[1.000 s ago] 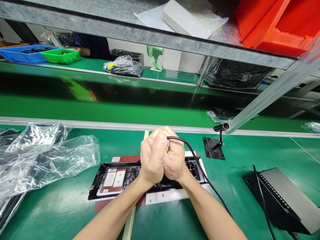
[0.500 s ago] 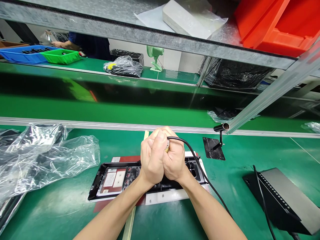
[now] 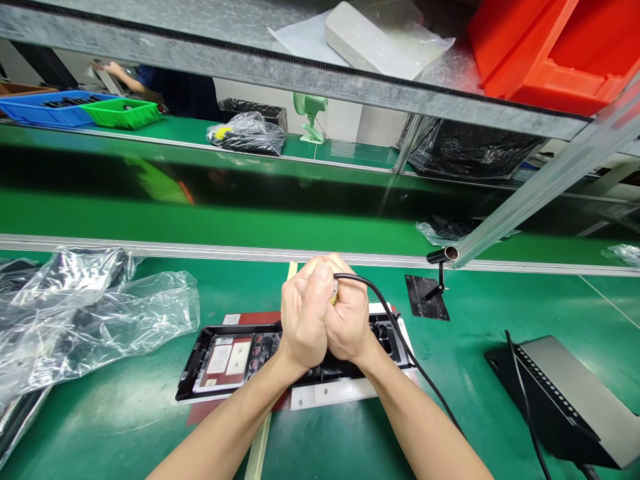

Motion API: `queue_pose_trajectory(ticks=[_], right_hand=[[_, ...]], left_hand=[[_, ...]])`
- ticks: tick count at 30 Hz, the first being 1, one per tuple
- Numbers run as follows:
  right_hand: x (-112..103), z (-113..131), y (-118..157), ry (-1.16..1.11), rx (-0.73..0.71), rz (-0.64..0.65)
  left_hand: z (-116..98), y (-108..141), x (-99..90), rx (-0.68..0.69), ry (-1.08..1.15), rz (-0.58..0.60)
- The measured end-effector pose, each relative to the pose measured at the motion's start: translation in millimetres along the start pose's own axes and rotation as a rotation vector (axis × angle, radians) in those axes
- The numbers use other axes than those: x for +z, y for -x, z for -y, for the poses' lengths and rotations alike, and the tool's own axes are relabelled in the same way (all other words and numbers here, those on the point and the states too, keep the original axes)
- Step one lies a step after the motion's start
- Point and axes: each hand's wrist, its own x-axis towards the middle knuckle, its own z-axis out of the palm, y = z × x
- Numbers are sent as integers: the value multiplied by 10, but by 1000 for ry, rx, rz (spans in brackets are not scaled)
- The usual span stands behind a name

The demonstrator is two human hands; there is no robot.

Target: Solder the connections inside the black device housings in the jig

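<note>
Both my hands are closed together, one against the other, around a corded tool (image 3: 334, 293) that is nearly hidden by the fingers. Only a small metallic and yellowish bit of it shows between them. My left hand (image 3: 306, 317) wraps it from the left, thumb on top; my right hand (image 3: 350, 319) closes on it from the right. A black cable (image 3: 380, 293) leaves the top of the grip and curves down past my right forearm. Directly below the hands lies a long black plastic housing (image 3: 193, 363) with labels and round holes, its middle covered by my hands and forearms.
Clear plastic bags (image 3: 150, 313) lie at left. A black holder (image 3: 429, 293) stands to the right of the housing, and a black-and-grey device (image 3: 565, 393) lies further right. Overhead runs a metal shelf (image 3: 200, 53) with a red bin (image 3: 555, 60). A co-worker's arm (image 3: 130, 80) shows behind.
My hands, the tool and the housing stay practically where they were. In the background, the co-worker's hand has risen and now holds a light-coloured object.
</note>
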Motion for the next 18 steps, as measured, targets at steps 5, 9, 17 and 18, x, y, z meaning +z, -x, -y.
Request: queue_pose_trajectory(ticks=[5, 9, 17, 18], right_hand=[[5, 3, -2, -22, 8, -6], [2, 4, -3, -28, 13, -7], [3, 9, -9, -29, 5, -8], [2, 11, -9, -28, 6, -7]], left_hand=[[4, -1, 2, -7, 11, -4], [3, 2, -2, -24, -20, -16], [1, 8, -7, -14, -17, -13], [-2, 6, -8, -18, -18, -9]])
